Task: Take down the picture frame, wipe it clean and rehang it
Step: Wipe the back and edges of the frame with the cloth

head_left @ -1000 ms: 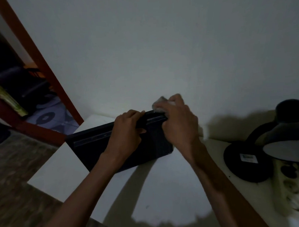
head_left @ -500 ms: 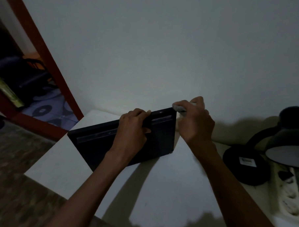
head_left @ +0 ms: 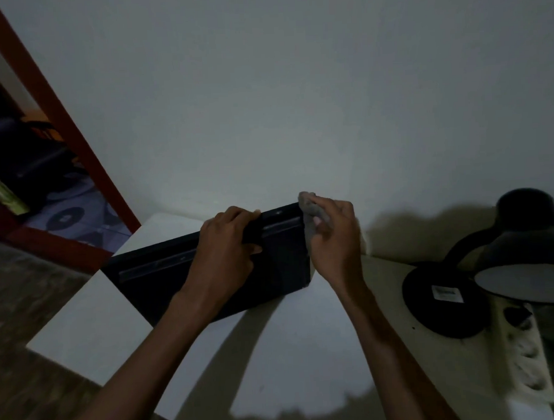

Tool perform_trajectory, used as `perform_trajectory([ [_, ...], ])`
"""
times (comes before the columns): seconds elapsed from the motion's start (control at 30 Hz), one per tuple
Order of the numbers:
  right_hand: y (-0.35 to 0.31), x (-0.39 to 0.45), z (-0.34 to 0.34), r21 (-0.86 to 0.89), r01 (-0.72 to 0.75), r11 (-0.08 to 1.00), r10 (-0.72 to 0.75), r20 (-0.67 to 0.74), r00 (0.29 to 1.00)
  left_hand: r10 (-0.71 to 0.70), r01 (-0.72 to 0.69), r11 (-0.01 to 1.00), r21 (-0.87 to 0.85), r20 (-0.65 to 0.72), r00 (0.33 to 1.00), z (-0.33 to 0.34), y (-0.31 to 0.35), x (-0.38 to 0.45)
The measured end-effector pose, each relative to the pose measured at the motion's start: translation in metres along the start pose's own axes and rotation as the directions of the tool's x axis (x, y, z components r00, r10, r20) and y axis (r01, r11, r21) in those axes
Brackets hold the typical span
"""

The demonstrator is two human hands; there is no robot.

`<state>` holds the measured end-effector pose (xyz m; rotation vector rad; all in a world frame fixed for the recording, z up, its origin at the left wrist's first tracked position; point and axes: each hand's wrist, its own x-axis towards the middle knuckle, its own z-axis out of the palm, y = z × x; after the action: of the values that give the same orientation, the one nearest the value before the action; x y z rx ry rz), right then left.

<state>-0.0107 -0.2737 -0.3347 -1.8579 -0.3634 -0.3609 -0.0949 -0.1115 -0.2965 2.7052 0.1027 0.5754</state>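
Observation:
A black picture frame (head_left: 151, 272) stands tilted on its lower edge on the white table (head_left: 93, 325), its dark back toward me. My left hand (head_left: 223, 253) grips the frame's top edge near the middle, fingers curled over it. My right hand (head_left: 334, 239) holds a crumpled grey cloth (head_left: 310, 208) against the frame's upper right corner and right side edge. The frame's front is hidden from me.
A black desk lamp (head_left: 522, 262) with a round base stands at the right, beside a white power strip (head_left: 526, 357). A plain white wall rises behind the table. A red door frame (head_left: 62, 124) and a dim room lie to the left.
My right hand with the cloth slid right along the frame's top edge, went past the corner, and now presses the cloth on the right corner and side. My left hand kept its grip.

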Motion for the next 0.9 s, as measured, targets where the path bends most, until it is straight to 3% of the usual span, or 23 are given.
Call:
perform_trajectory([
  [0.13,0.013,0.003,0.001,0.258,-0.255,0.932,0.251,0.051,0.967,-0.008,0.008,1.000,0.000,0.025,1.000,-0.003,0.000,0.003],
  [0.2,0.020,0.006,-0.002,0.301,-0.334,0.893,0.325,0.082,0.942,-0.010,0.010,1.000,0.010,0.048,0.999,-0.005,0.001,0.004],
  [0.4,0.021,0.004,0.004,0.334,-0.221,0.916,0.206,0.081,0.975,-0.019,0.014,0.999,0.040,0.122,0.992,-0.009,0.006,0.012],
  [0.63,0.054,-0.010,0.007,0.184,-0.276,0.943,0.258,0.116,0.959,-0.020,0.006,0.996,0.088,0.161,0.987,-0.005,0.011,0.017],
  [0.8,0.040,0.003,0.006,0.380,-0.239,0.893,0.214,0.108,0.971,-0.013,0.002,0.997,0.080,0.135,0.991,-0.004,0.012,0.017],
  [0.9,0.036,0.000,0.011,0.356,-0.213,0.910,0.192,0.092,0.977,-0.028,0.019,0.997,0.076,0.121,0.992,-0.002,0.013,0.016],
])
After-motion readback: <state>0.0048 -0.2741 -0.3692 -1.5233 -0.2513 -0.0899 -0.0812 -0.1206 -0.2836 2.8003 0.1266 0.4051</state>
